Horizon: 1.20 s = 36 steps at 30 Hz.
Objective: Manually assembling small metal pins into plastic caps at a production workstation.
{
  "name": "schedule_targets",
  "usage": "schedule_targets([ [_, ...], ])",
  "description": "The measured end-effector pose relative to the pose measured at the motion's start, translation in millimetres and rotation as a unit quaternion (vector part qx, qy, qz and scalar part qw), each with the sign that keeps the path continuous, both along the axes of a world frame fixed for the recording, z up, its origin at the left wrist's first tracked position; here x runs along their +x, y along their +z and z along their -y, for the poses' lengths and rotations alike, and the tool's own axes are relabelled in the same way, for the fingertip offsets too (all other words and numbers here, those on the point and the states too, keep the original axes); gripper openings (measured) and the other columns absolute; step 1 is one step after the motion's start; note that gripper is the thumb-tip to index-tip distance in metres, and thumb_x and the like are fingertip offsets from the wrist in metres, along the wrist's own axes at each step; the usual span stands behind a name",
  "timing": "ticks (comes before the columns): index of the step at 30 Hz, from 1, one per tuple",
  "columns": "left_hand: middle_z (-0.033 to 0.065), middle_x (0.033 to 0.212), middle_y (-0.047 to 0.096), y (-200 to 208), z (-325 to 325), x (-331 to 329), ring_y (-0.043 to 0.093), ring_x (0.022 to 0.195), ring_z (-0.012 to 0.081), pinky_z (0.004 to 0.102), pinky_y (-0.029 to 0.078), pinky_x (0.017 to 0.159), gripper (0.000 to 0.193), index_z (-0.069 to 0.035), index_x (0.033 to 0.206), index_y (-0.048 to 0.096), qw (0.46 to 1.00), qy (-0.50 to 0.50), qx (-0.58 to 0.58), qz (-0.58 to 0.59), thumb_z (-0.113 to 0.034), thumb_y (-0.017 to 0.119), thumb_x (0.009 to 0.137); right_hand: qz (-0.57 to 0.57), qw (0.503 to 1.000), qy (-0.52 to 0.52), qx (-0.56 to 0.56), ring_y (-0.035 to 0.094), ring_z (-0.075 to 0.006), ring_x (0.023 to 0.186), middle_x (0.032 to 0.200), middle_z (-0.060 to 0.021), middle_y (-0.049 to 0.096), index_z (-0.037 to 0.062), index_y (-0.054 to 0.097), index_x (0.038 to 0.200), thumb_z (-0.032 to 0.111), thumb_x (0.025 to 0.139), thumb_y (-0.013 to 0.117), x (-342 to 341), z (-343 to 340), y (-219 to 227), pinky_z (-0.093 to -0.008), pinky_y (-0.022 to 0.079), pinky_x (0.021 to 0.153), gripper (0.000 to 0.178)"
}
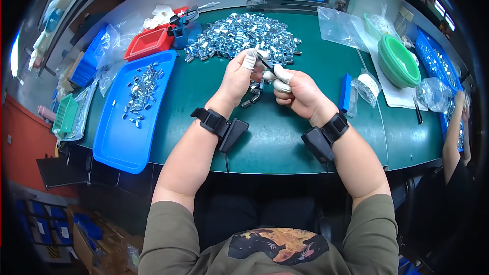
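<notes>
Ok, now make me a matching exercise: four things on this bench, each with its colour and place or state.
1. Heap of metal parts
2. Large tray
3. Bowls
4. Pen

A. Green, stacked
B. Blue, at the left
C. Black, lying at the right
D. Silvery, toward the back

Pairs: 1-D, 2-B, 3-A, 4-C

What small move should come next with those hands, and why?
Perhaps raise the left hand and right hand together slightly: they meet at a slim dark item, and loose metal pieces lie close by on the green table, where a bump might scatter them.
</notes>
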<state>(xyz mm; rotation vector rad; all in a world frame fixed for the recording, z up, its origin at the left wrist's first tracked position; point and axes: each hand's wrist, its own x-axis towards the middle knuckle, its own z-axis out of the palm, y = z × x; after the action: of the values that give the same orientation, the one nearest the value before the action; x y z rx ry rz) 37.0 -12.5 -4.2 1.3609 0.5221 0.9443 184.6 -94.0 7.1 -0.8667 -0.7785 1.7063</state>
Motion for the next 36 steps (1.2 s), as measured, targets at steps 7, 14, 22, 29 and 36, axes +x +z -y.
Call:
schedule_targets([
  [7, 0.0043, 0.102, 0.057, 14.8, 6.0, -4.7, 0.053, 0.093, 0.0128, 0.0281, 0.043, 0.08, 0.031, -0.006, 0.109, 0.054, 0.987, -0.113, -0.063, 0.1, -0.028, 0.048, 0.088, -0.069, 0.996, 0.051, 0.002, 0.025, -0.0047, 0.046, 0.053, 0.0069, 0.03, 0.0027, 0.054, 0.089, 0.028, 0.091, 0.041, 2.4, -2.0, -2.6, -0.0195, 0.022, 0.044, 0.028],
  [14, 0.0045, 0.104, 0.057, 3.1, 3.1, -3.6, 0.053, 0.096, 0.0137, 0.0284, 0.042, 0.081, 0.028, -0.007, 0.105, 0.056, 0.995, -0.043, -0.014, 0.088, -0.027, 0.049, 0.087, 0.13, 0.983, -0.081, 0.103, 0.027, -0.0034, 0.049, 0.056, 0.0079, 0.035, 0.0029, 0.056, 0.089, 0.022, 0.089, 0.046, -12.8, -1.1, -6.2, -0.019, 0.022, 0.045, 0.021],
  [22, 0.0072, 0.099, 0.06, 10.7, 1.9, -4.2, 0.055, 0.096, 0.0168, 0.0293, 0.042, 0.079, 0.036, -0.007, 0.11, 0.049, 0.963, -0.035, -0.182, 0.194, -0.036, 0.044, 0.089, 0.287, 0.927, -0.178, 0.162, 0.028, -0.0011, 0.05, 0.059, 0.0091, 0.038, 0.0041, 0.059, 0.09, 0.018, 0.087, 0.049, -8.5, -6.1, -12.6, -0.0183, 0.022, 0.045, 0.017],
  [29, 0.0105, 0.109, 0.055, 8.8, -1.1, -7.8, 0.054, 0.1, 0.019, 0.031, 0.042, 0.084, 0.037, -0.009, 0.114, 0.042, 0.958, -0.071, -0.187, 0.205, -0.037, 0.039, 0.09, 0.338, 0.897, -0.206, 0.197, 0.032, -0.0002, 0.055, 0.065, 0.0089, 0.044, 0.0045, 0.059, 0.094, 0.016, 0.087, 0.051, -11.4, -6.3, -13.7, -0.0163, 0.025, 0.048, 0.016],
  [36, 0.0107, 0.109, 0.055, 6.3, 1.0, -4.6, 0.053, 0.102, 0.0194, 0.0316, 0.041, 0.085, 0.04, -0.009, 0.116, 0.039, 0.959, -0.074, -0.181, 0.205, -0.039, 0.038, 0.09, 0.354, 0.872, -0.256, 0.221, 0.039, -0.0005, 0.065, 0.077, 0.0062, 0.052, 0.0035, 0.059, 0.096, 0.013, 0.086, 0.051, -8.8, -6.9, -16.6, -0.0158, 0.031, 0.055, 0.016],
])
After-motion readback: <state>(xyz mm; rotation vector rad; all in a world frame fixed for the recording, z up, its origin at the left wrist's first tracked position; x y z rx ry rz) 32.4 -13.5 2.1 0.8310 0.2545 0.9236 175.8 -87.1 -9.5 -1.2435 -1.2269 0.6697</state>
